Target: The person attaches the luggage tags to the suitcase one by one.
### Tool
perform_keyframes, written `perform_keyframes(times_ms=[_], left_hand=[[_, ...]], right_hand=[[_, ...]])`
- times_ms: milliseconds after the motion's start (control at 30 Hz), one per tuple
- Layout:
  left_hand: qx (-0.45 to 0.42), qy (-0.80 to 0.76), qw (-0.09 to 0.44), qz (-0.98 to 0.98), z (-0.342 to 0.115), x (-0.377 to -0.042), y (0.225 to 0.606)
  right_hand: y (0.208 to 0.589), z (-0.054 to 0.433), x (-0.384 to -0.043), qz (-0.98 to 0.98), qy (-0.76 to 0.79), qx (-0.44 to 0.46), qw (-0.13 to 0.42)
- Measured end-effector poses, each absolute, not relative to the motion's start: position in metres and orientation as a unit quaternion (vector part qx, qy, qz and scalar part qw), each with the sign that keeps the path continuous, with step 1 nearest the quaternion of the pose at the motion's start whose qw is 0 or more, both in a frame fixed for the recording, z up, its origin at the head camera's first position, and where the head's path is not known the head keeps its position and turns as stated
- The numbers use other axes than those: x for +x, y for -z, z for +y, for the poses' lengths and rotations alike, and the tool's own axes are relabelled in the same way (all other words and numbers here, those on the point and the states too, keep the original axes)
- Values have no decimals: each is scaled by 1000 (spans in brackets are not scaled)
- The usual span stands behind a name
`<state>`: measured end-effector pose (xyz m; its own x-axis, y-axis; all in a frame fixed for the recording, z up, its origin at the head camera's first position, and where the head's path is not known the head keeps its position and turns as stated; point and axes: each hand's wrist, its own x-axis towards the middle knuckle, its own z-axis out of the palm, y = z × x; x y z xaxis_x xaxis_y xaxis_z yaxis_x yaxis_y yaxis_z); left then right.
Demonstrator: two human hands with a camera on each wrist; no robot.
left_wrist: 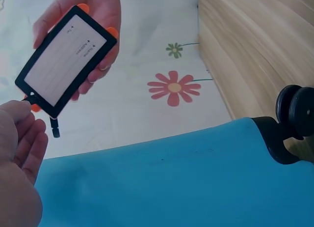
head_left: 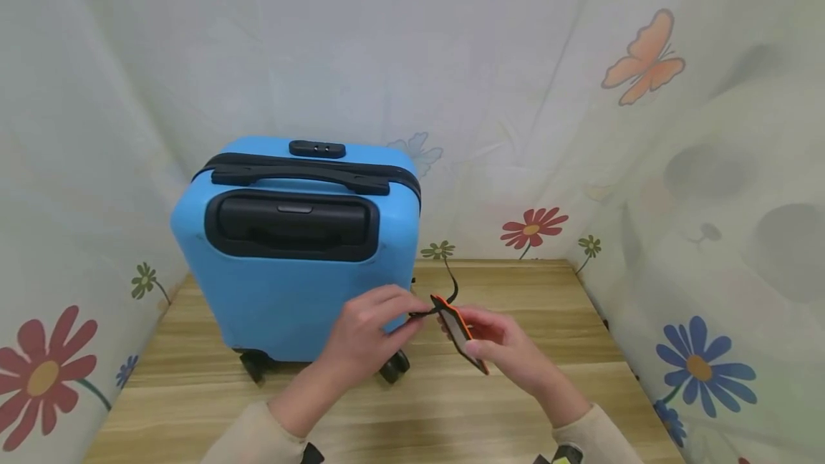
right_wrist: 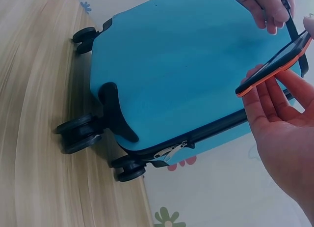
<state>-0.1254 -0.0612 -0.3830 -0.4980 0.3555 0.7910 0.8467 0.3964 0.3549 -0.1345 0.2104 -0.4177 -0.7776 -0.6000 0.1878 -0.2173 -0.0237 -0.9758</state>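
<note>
Right hand [head_left: 509, 351] grips the tag [head_left: 458, 333], left hand [head_left: 369, 329] pinches its strap [head_left: 423, 313], beside the suitcase [head_left: 303, 299], above the table [head_left: 548, 371]; tag likely light and firm, strap limp, so hold the tag by its edges

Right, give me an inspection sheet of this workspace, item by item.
Surface: wood-grain table; a blue suitcase stands upright on it, on black wheels.
Job's things: black-and-orange luggage tag with a white card marked Name and Address, held up off the table; its black strap passes through one end. The suitcase's black top handle has no strap around it.
Clutter: nothing seen.
Hands: left hand pinches the strap; right hand holds the tag by its sides.
Cables: nothing seen.
Surroundings: pale cloth backdrop on three sides, printed with flowers and butterflies.
</note>
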Motion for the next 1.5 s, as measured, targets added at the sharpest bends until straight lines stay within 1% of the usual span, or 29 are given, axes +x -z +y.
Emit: perform_keyframes(times_ms=[233,433,633,867,967,1033,1233,1300,1367,1500], left_hand=[[-384,369,354,-768,-57,-131,390],[-378,376,378,-757,-53,-134,391],[-391,376,421,-727,-48,-140,389],[-397,381,446,-706,-39,-144,381],[-395,380,461,-698,-35,-145,378],[-394,378,469,-694,-33,-146,376],[-394,363,482,-694,-30,-151,374],[-394,357,484,-695,-29,-152,373],[-394,353,485,-697,-29,-153,373],[-394,342,477,-707,-26,-153,373]], right_hand=[[415,209,-133,683,655,-289,146],[412,206,-132,676,657,-304,135],[408,205,-133,692,649,-297,109],[399,206,-129,714,644,-269,62],[393,207,-128,719,634,-282,25],[389,207,-127,727,617,-299,-9],[371,213,-119,780,513,-315,-168],[365,213,-119,798,470,-313,-211],[360,214,-120,812,427,-314,-246],[356,214,-125,825,368,-315,-290]])
